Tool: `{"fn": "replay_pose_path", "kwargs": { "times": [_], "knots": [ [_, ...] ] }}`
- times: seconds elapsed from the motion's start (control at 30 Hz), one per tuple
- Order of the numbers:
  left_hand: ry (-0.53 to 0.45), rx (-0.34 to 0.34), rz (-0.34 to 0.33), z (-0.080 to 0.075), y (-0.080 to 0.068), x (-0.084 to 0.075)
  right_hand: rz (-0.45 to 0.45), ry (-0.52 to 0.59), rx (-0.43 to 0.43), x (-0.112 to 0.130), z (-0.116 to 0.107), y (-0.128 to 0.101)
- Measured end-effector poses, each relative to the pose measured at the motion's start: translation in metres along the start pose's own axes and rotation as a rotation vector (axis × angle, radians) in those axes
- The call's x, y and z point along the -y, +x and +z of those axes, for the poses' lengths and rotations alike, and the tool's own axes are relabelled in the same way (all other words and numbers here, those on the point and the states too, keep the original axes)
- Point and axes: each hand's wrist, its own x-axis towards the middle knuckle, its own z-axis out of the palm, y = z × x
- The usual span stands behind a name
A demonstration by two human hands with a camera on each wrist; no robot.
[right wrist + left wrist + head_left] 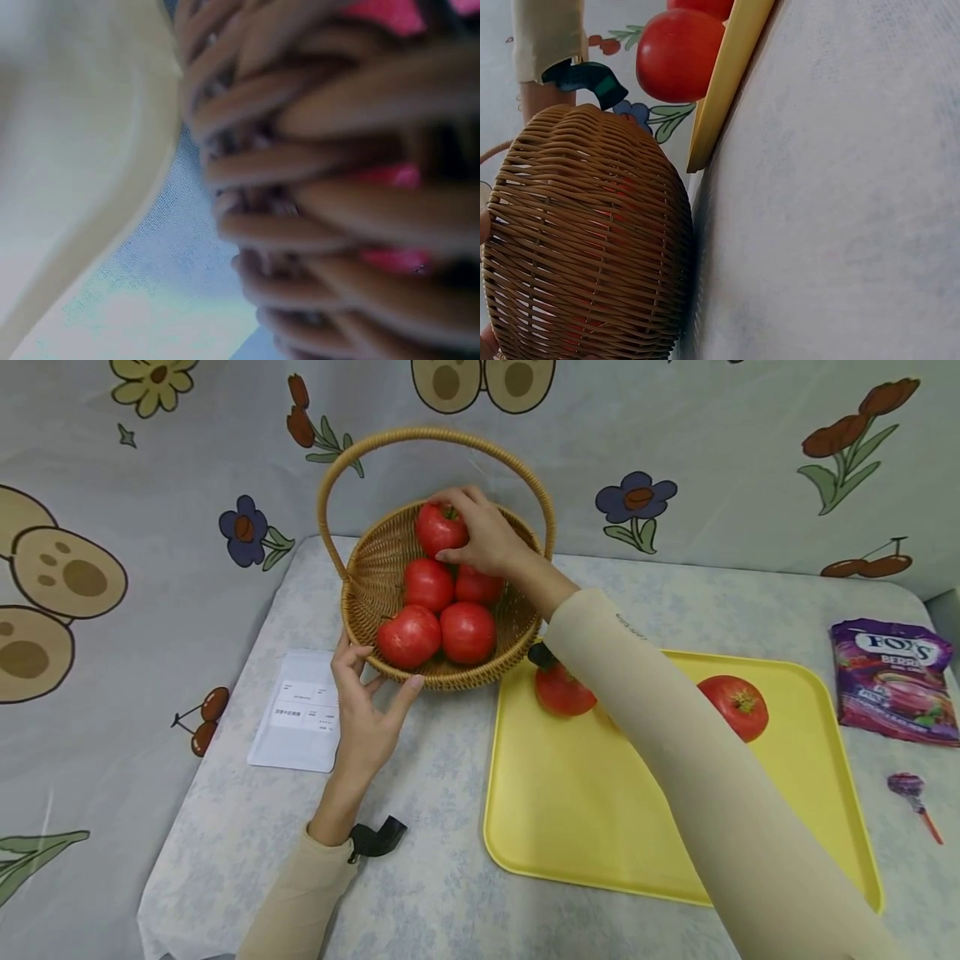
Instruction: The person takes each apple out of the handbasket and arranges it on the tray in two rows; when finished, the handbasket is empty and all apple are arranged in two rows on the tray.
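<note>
Reaching across the near yellow tray, where two tomatoes are lying at the far edge, the right hand is curling its fingers round the farthest tomato in the wicker basket. Left hand is bracing the basket's near-left rim, fingers spread and nearly straight, gripping nothing.

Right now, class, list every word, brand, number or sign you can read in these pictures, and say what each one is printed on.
"FOX'S": on the purple sweet bag at the table's right edge.
"BERRI...": below the brand on the same bag; the end of the word cannot be made out.
Smaller print lower on the bag: too blurred to read.
Lines of print on the white pouch beside the left hand: too small to read.
Both wrist views: no text.
</note>
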Motion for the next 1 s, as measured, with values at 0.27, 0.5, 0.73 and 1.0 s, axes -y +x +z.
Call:
{"fn": "replay_pose_path", "kwargs": {
  "times": [0.27,0.5,0.73,1.0],
  "knots": [
    [-0.002,-0.005,0.004,0.0,0.0,0.026,-0.041,-0.007,-0.03,0.0,-0.001,-0.003],
    [0.016,-0.006,0.012,-0.001,-0.001,0.036,-0.067,0.002,-0.06,0.007,-0.006,-0.008],
    [0.02,0.006,0.001,0.0,-0.001,0.015,-0.13,0.036,-0.057,0.015,-0.014,-0.025],
    [0.012,0.002,-0.007,-0.001,-0.002,0.007,-0.206,0.059,-0.043,0.017,-0.021,-0.049]
  ]
}}
